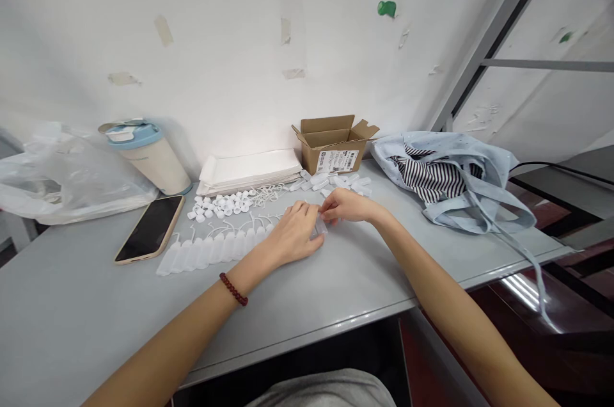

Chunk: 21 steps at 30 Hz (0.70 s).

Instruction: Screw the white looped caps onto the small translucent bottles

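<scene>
Two bare hands are meeting over the table (364,285), with twelve o'clock pointing to the wall. The left hand (297,231) is lying palm down with its fingers bent; the right hand (348,205) is coming together at thumb and fingertips beside the left knuckles — whether either is clamping on anything I cannot tell, as the fingers are hiding it. A clear piece (321,226) is showing in the gap, lying at three o'clock from the left hand and about eight from the right. The left is being the nearer, its thumb sitting just beside the piece; the long axis is staying hidden.

At nine o'clock from that gap, a row of white pouches (225,246) is stretching away, each leaning with its corded end toward one o'clock. Loose cords (268,194) are lying at ten, white caps (223,203) between nine and ten, and more clear pieces (330,182) near twelve. Behind those an open cardboard box (311,156) is standing — its flaps up — while a white stack (254,167) is resting around eleven. Farther out, a phone (150,228) is lying at nine, a cup (158,164) is leaning behind it, and a cloth bag (499,157) is slumping between two and three.
</scene>
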{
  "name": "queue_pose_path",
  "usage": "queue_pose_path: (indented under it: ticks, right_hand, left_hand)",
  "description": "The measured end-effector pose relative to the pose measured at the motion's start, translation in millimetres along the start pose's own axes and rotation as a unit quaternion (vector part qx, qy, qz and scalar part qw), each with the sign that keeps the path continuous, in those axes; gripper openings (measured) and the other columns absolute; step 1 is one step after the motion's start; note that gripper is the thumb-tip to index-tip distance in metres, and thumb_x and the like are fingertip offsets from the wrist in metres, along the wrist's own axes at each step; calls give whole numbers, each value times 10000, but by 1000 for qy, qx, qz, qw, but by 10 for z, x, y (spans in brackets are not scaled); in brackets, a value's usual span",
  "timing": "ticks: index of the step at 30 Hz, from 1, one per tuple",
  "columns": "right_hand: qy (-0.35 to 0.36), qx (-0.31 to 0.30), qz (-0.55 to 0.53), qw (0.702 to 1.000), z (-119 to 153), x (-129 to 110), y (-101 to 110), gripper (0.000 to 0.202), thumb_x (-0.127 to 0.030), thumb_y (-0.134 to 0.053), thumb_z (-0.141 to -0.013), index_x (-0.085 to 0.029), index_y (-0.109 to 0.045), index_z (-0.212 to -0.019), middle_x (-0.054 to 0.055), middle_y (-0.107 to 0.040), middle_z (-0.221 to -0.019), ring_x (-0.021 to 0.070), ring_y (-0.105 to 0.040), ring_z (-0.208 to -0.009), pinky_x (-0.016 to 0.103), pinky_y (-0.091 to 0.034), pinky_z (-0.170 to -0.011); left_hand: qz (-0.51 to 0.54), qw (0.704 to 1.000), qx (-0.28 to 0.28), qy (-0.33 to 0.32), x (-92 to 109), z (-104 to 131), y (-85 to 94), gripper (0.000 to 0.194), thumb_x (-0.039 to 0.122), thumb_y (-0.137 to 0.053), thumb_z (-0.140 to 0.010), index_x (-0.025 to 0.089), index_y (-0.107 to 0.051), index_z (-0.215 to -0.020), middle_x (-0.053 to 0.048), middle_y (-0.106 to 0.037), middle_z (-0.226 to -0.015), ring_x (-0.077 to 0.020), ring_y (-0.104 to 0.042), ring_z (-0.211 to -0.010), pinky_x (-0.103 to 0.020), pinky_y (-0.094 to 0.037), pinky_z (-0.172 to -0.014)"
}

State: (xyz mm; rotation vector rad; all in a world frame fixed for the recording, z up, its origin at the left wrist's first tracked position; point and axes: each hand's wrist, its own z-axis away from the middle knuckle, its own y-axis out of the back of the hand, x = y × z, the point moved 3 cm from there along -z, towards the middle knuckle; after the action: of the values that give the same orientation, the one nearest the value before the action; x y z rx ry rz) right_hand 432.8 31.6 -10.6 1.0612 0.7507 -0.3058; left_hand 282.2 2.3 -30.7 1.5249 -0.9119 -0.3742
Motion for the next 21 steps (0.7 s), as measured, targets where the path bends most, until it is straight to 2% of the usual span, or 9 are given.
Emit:
queue_pose_path:
  ticks: [9,21]
  right_hand:
    - [25,-9,-19,999,-49,43,-35,122,-169,-595,-743,-117,-705,-751,27,-676,-644,153,-636,-631,235,-454,-589]
    - [28,-9,-35,999,-64,64,-52,107,-167,-605,-728,-118,-700,-727,28,-671,-625,148,-630,-607,234,-447,-575]
  left_hand:
    - [-9,1000,8,1,-9,7,9,259,306,-534,-839,154,-505,-1047,-141,-591,-1122,-309,-487,-1111,-441,-439,-933]
    - [-15,1000,7,3,-17,6,3,275,305,-534,-837,132,-523,-1051,-154,-586,-1115,-311,-484,-1097,-439,-442,-924]
